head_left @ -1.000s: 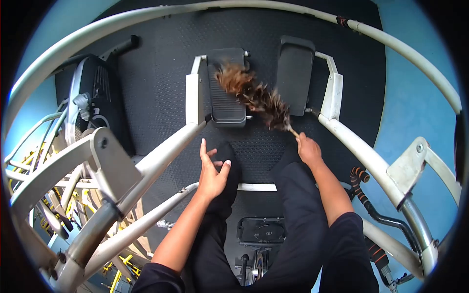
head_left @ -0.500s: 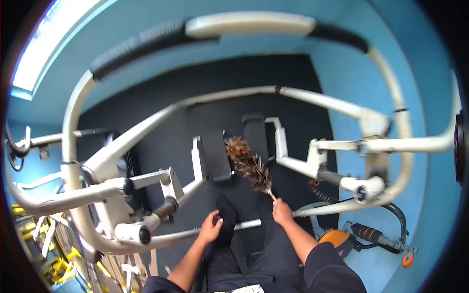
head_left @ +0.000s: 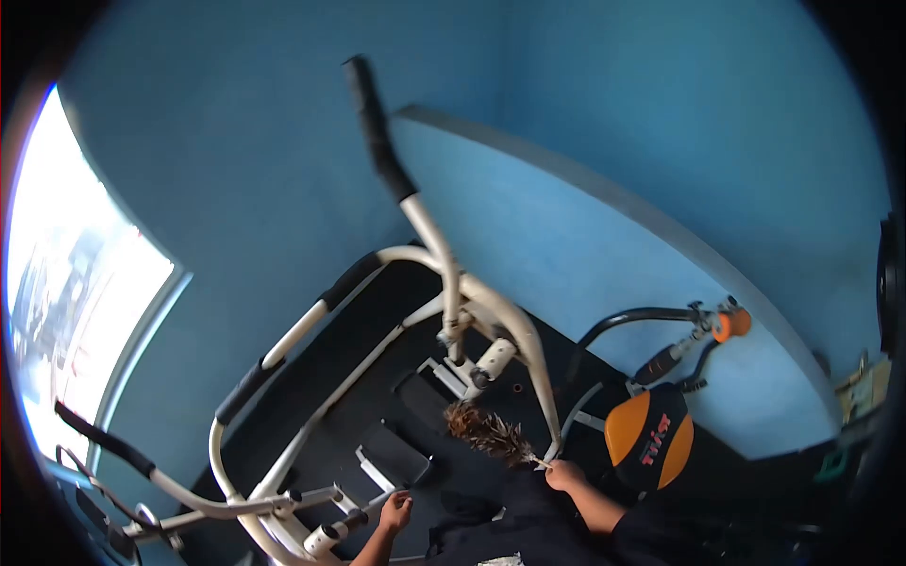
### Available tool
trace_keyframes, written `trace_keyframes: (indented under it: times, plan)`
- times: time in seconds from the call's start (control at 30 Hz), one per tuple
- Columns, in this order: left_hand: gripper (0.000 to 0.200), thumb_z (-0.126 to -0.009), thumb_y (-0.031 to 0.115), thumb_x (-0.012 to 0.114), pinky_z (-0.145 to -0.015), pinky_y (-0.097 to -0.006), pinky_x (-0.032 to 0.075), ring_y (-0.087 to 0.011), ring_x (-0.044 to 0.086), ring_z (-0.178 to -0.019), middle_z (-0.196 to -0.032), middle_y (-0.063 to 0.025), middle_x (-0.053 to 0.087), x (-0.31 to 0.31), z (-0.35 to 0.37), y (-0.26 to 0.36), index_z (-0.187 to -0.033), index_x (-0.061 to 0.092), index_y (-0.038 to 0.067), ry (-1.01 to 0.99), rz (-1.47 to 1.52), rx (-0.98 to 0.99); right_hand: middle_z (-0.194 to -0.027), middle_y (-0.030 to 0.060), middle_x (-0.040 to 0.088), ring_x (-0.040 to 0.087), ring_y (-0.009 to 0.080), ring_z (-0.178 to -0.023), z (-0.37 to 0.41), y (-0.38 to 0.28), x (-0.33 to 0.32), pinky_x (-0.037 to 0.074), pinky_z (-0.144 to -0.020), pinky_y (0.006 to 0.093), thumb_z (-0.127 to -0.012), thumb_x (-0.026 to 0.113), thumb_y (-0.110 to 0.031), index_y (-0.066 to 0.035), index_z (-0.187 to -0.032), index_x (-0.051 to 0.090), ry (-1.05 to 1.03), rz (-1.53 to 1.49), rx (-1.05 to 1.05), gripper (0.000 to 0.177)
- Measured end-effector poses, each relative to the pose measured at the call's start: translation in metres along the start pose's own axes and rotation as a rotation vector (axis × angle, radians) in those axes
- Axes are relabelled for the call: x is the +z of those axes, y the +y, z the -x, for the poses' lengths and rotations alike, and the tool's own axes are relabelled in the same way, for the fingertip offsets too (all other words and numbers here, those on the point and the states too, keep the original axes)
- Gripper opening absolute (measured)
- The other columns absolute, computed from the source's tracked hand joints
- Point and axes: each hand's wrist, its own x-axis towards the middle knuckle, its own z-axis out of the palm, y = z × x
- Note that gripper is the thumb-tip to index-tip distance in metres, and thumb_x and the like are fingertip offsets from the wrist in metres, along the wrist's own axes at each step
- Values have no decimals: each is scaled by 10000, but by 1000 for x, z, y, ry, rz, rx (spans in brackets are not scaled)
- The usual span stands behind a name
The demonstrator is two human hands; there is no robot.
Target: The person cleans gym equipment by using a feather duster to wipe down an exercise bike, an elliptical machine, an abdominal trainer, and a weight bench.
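Observation:
My right hand [head_left: 566,475] is closed round the light handle of a feather duster [head_left: 490,436]. Its brown feathers point up and to the left, above the dark floor and in front of the machine's footplates. Lower left, my left hand [head_left: 396,510] is empty, with its fingers loosely bent and the thumb apart. It is near the white lever arm and footplate [head_left: 398,445] of a white-framed exercise machine [head_left: 505,316]. A second footplate [head_left: 429,391] lies farther back. Black grips cover parts of the machine's handlebar.
An orange and black seat [head_left: 649,439] of another machine stands to my right, with a curved bar and orange knob [head_left: 730,325] beside a low light-blue wall [head_left: 585,255]. A long white handle with a black grip [head_left: 377,141] rises ahead. On the left is a bright window [head_left: 80,292].
My view has swung up and to the right, showing more wall and the orange seat. The duster stays in my right hand, and my left hand remains empty.

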Motion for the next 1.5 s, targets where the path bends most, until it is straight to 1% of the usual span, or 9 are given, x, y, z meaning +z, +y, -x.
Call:
trace_keyframes:
  times: [0.2, 0.57, 0.7, 0.87, 0.93, 1.17, 1.3, 1.43, 1.5]
  plan:
    - [372, -943, 202, 651, -908, -332, 526, -227, 685, -1025, -1123, -164, 702, 15, -38, 97, -1245, 605, -9, -52, -74, 171, -1008, 133, 722, 686, 354, -980, 62, 72, -16, 550, -842, 481, -865, 597, -305, -154, -997, 720, 191, -228, 83, 236]
    - [396, -945, 293, 647, -844, -344, 535, -220, 680, -981, -1034, -141, 709, 166, -69, 279, -1218, 622, 6, -413, -251, 402, -713, 99, 683, 685, 328, -712, 154, 216, -112, 549, -650, 426, -745, 681, -206, -140, -835, 731, 761, -418, -19, 122]
    - [448, -953, 206, 641, -799, -312, 538, -186, 660, -921, -1125, -147, 640, 209, -55, 350, -1349, 507, 44, -440, -310, 761, -693, 118, 663, 681, 315, -684, 171, 233, -149, 527, -626, 404, -793, 677, -182, -107, -875, 726, 911, -588, -28, 121]
    - [577, -953, 106, 632, -769, -304, 536, -187, 628, -915, -1230, -168, 539, 230, -35, 462, -1456, 354, 62, -286, -236, 1008, -770, 171, 674, 711, 307, -740, 148, 218, -174, 535, -657, 382, -972, 549, -126, -30, -1077, 676, 928, -879, -9, 191]
    - [585, -956, 114, 635, -765, -304, 533, -191, 611, -904, -1229, -170, 517, 238, -39, 495, -1461, 344, 53, -323, -133, 1058, -1058, 228, 693, 699, 311, -997, 111, 192, -167, 529, -841, 377, -1006, 515, -151, 4, -1146, 632, 1170, -995, -6, 239]
    - [759, -952, 118, 642, -828, -350, 498, -223, 483, -1040, -1396, -175, 297, 281, -83, 563, -1551, 176, 94, -168, -54, 1158, -1045, 221, 696, 669, 418, -968, 86, 114, -133, 542, -835, 455, -988, 536, -174, -31, -1203, 635, 625, -908, -4, 277]
    - [778, -952, 198, 649, -906, -459, 423, -296, 487, -1087, -1405, -191, 297, 300, -97, 593, -1557, 173, 87, -95, -6, 1096, -1016, 213, 705, 676, 410, -957, 76, 88, -141, 544, -809, 431, -984, 566, -186, -54, -1187, 667, 1008, -1127, 129, 262]
    - [730, -960, 204, 636, -945, -466, 411, -308, 482, -1148, -1418, -198, 301, 326, -114, 605, -1543, 217, 74, -194, 26, 976, -999, 199, 713, 676, 415, -944, 67, 85, -134, 544, -798, 418, -984, 570, -187, -69, -1188, 673, 975, -1174, 261, 257]
    - [689, -963, 212, 637, -977, -475, 403, -321, 477, -1180, -1420, -204, 323, 348, -138, 602, -1523, 264, 63, 166, -100, 1319, -984, 191, 715, 675, 414, -938, 82, 92, -124, 545, -794, 439, -984, 568, -238, -92, -1145, 694, 776, -1025, 135, 251]
